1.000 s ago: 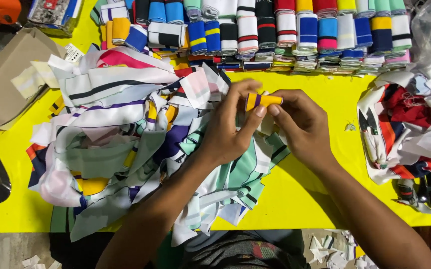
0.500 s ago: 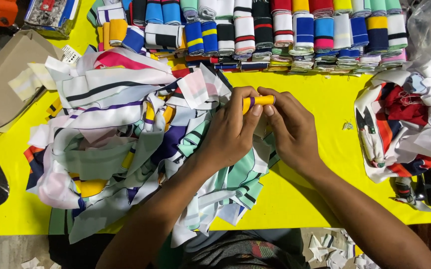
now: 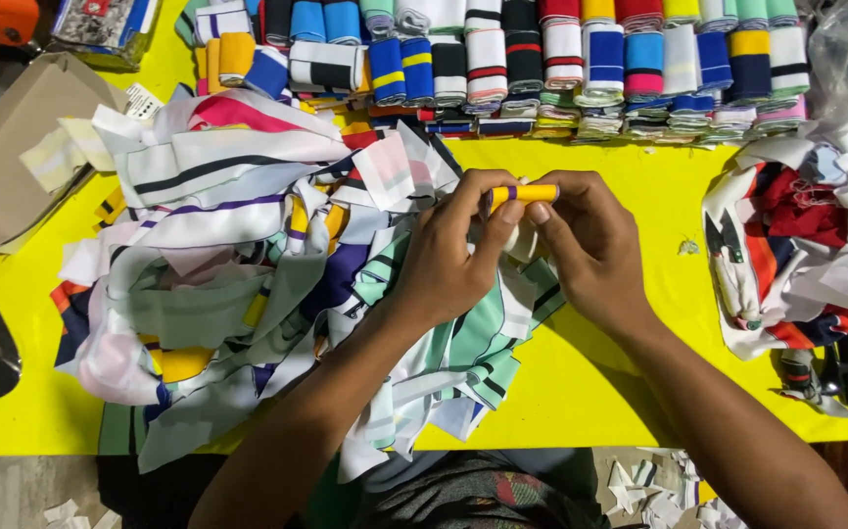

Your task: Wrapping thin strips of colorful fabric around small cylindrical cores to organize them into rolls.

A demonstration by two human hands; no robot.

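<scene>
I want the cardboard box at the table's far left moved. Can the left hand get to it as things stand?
Probably not at once: the left hand pinches the yellow fabric strip together with the right hand, and the fabric heap lies before the cardboard box.

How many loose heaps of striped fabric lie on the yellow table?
2: a large heap left of and under the left hand, and a smaller heap at the right edge, beyond the right hand. More may lie out of view.

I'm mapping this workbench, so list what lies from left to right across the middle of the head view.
Cardboard box → loose pile of striped fabric pieces → left hand → small yellow folded strip pinched between both hands → right hand → bare yellow table → second fabric heap.
</scene>
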